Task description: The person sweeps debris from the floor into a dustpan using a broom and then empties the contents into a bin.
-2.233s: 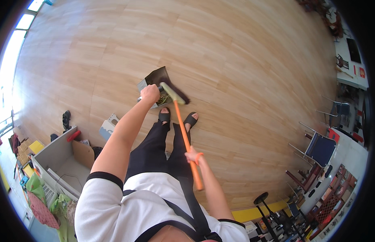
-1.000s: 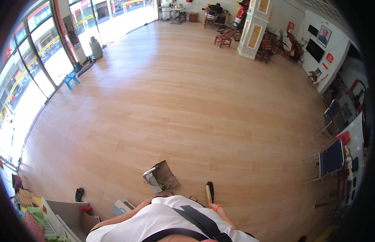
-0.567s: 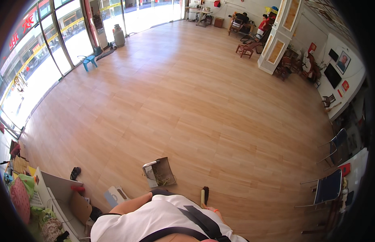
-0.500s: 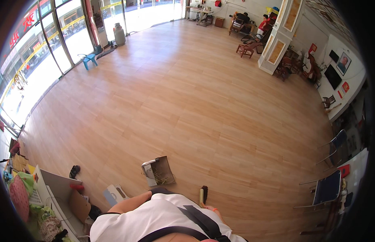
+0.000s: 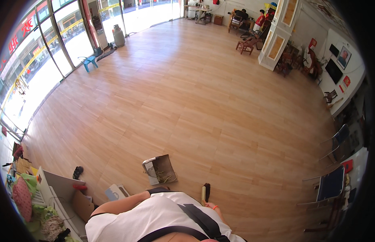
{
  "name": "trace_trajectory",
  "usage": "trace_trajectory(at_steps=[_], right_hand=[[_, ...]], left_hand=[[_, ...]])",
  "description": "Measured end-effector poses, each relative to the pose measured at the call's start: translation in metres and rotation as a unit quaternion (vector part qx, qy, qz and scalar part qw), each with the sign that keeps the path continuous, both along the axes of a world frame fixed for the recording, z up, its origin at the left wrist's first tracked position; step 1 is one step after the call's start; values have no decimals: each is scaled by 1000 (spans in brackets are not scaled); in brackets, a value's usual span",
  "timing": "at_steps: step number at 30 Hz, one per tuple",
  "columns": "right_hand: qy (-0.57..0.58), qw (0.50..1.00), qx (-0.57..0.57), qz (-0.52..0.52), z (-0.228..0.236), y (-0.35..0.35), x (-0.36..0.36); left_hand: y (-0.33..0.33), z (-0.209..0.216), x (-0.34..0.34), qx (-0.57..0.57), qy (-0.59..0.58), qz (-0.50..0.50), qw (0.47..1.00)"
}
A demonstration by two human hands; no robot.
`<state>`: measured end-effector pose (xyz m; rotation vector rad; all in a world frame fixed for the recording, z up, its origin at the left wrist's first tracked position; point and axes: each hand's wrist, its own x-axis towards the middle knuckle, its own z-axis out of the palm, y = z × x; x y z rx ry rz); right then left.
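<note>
My right hand (image 5: 212, 205) is low in front of me, at the right of my white shirt, with an orange band at the wrist. Its fingers are closed around a brush (image 5: 203, 194) with a pale back and dark bristles. My left forearm (image 5: 131, 201) reaches forward at the left of the shirt, but the hand at its end is hidden behind my body and dark clothing. Just ahead lies a grey dustpan (image 5: 169, 164) on the floor, its open tray holding dry, straw-like scraps (image 5: 165, 176).
A white and grey box-like thing (image 5: 114, 192), a dark shoe (image 5: 77, 172) and a cluttered white cabinet (image 5: 60, 181) are at my left. Folding chairs (image 5: 330, 184) line the right. Wood-look floor stretches toward a blue stool (image 5: 89, 62), a gas cylinder (image 5: 118, 36), a pillar (image 5: 272, 44) and people (image 5: 259, 21).
The view has shifted slightly. My right hand and the brush have moved a little up and to the right in the picture. The dustpan stays on the floor.
</note>
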<state>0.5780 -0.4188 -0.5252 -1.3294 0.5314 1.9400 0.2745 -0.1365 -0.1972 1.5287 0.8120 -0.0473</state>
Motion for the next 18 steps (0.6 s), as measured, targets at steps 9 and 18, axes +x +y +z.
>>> trace_trajectory(at_steps=[9,18], right_hand=[[100,983,-37,-149,92,35,-14],[45,988,-29,-146,66,34,-12]], left_hand=[[-3,32,-66,-109,97,79,986],[28,10,-83,-256,202,-47,944]])
